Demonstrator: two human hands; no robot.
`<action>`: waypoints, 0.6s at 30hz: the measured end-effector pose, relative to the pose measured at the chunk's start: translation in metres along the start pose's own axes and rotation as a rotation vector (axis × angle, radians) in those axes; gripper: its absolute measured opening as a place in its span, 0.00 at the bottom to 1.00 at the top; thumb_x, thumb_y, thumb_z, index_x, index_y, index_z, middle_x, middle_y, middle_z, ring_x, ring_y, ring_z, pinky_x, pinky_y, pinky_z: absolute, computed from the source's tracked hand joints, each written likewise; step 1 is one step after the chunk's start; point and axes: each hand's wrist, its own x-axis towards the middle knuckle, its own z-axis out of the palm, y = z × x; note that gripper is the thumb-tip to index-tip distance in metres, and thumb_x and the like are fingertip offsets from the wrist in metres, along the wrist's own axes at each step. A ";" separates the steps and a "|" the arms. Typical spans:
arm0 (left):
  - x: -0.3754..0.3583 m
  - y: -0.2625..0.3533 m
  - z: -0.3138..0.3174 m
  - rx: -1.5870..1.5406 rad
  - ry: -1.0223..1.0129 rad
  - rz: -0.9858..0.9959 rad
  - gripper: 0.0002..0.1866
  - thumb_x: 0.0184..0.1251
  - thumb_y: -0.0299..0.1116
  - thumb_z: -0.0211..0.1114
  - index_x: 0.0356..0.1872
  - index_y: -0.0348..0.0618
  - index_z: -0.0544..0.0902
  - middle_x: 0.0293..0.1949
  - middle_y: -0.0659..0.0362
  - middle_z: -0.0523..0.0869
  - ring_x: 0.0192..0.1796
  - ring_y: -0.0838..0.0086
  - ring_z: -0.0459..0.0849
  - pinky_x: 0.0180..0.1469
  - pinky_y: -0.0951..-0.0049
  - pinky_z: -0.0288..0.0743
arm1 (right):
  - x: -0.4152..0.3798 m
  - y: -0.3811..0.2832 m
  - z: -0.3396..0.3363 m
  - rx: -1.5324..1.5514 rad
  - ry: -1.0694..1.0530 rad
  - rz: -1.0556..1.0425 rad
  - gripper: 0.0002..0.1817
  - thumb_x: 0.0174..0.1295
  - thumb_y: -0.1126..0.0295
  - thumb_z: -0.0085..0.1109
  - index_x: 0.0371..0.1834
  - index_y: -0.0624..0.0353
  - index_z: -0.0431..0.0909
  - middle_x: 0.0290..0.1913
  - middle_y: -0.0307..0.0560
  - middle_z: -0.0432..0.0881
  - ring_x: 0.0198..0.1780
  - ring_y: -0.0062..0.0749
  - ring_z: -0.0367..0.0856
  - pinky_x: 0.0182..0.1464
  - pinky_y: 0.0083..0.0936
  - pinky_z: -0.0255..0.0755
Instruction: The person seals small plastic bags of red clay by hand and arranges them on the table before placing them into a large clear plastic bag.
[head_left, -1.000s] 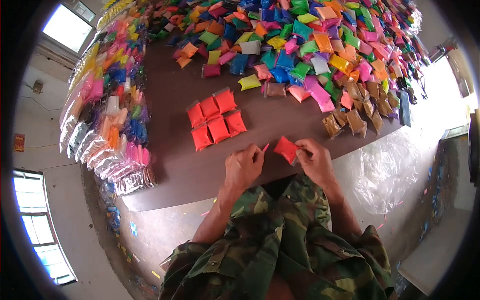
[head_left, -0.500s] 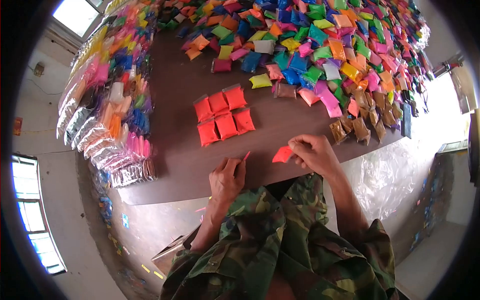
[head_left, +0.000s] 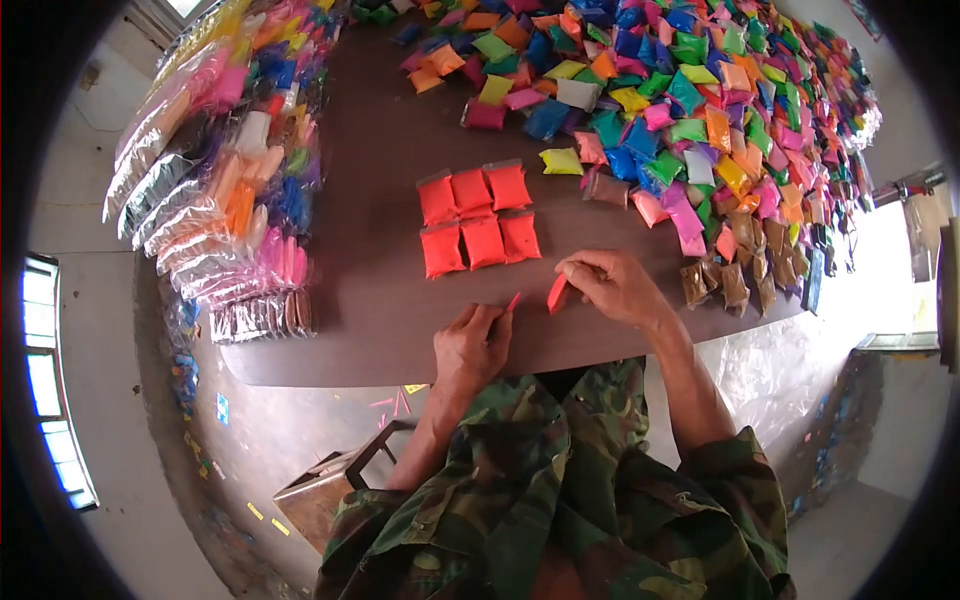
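Observation:
My left hand [head_left: 472, 345] is closed near the table's front edge, pinching a thin pinkish-red strip [head_left: 513, 302] that points up from the fingertips. To its right, my right hand [head_left: 612, 285] grips a small red packet [head_left: 557, 293] by its top between thumb and fingers. The packet hangs just above the tabletop, turned nearly edge-on. Beyond both hands, several matching red packets [head_left: 483, 242] lie flat in two rows, close together or slightly overlapping. Neither hand touches them.
A brown table [head_left: 370, 300] spans the view. Many coloured packets [head_left: 690, 130] are heaped at the back and right, with brown packets [head_left: 735, 285] at the near right. Clear bags of coloured pieces [head_left: 235, 200] line the left side. A metal-framed stool [head_left: 335, 480] stands below.
The red packet in my right hand has turned from showing its broad face to nearly edge-on. My left hand keeps its hold on the strip. The whole view has shifted slightly.

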 end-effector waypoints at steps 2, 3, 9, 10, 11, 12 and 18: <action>0.000 0.000 0.000 0.014 -0.011 0.007 0.05 0.66 0.29 0.75 0.36 0.44 0.85 0.29 0.54 0.86 0.27 0.55 0.87 0.27 0.57 0.80 | -0.006 -0.007 -0.003 -0.072 -0.050 -0.038 0.16 0.80 0.62 0.58 0.55 0.63 0.87 0.32 0.37 0.84 0.31 0.20 0.78 0.37 0.22 0.76; 0.000 0.000 0.001 0.021 -0.016 0.012 0.06 0.66 0.29 0.75 0.35 0.44 0.85 0.28 0.54 0.86 0.26 0.55 0.87 0.27 0.57 0.80 | -0.009 -0.010 -0.003 -0.108 -0.074 -0.058 0.15 0.80 0.64 0.57 0.56 0.63 0.87 0.33 0.39 0.84 0.33 0.22 0.78 0.39 0.23 0.76; 0.001 0.002 -0.003 0.004 -0.058 -0.024 0.05 0.66 0.27 0.75 0.36 0.42 0.85 0.31 0.51 0.87 0.27 0.53 0.88 0.28 0.58 0.80 | -0.021 0.017 0.008 0.027 -0.063 -0.252 0.13 0.79 0.67 0.55 0.54 0.59 0.88 0.49 0.50 0.87 0.46 0.38 0.86 0.51 0.31 0.79; 0.001 0.002 -0.003 0.001 -0.056 -0.022 0.05 0.66 0.27 0.75 0.36 0.42 0.85 0.31 0.51 0.87 0.27 0.53 0.88 0.28 0.58 0.80 | -0.022 0.021 0.008 -0.028 -0.082 -0.291 0.14 0.80 0.67 0.54 0.55 0.61 0.87 0.51 0.49 0.87 0.46 0.35 0.85 0.49 0.29 0.79; 0.000 0.001 -0.002 -0.002 -0.054 -0.021 0.05 0.66 0.27 0.75 0.36 0.42 0.85 0.31 0.51 0.87 0.27 0.53 0.88 0.28 0.58 0.80 | -0.023 0.025 0.008 -0.083 -0.102 -0.331 0.14 0.80 0.68 0.54 0.57 0.62 0.87 0.54 0.49 0.86 0.46 0.32 0.84 0.48 0.28 0.79; 0.000 0.001 -0.002 -0.004 -0.051 -0.020 0.05 0.66 0.27 0.75 0.36 0.42 0.85 0.31 0.51 0.87 0.27 0.53 0.88 0.28 0.57 0.80 | -0.024 0.021 0.008 -0.138 -0.122 -0.371 0.15 0.81 0.68 0.53 0.59 0.64 0.86 0.56 0.48 0.85 0.46 0.29 0.84 0.47 0.27 0.79; -0.002 0.002 0.000 0.076 -0.026 0.055 0.06 0.66 0.30 0.74 0.36 0.46 0.83 0.28 0.56 0.84 0.28 0.56 0.87 0.27 0.56 0.80 | -0.046 0.018 0.026 0.396 -0.207 0.000 0.15 0.81 0.64 0.57 0.59 0.63 0.86 0.71 0.49 0.76 0.48 0.21 0.85 0.43 0.19 0.87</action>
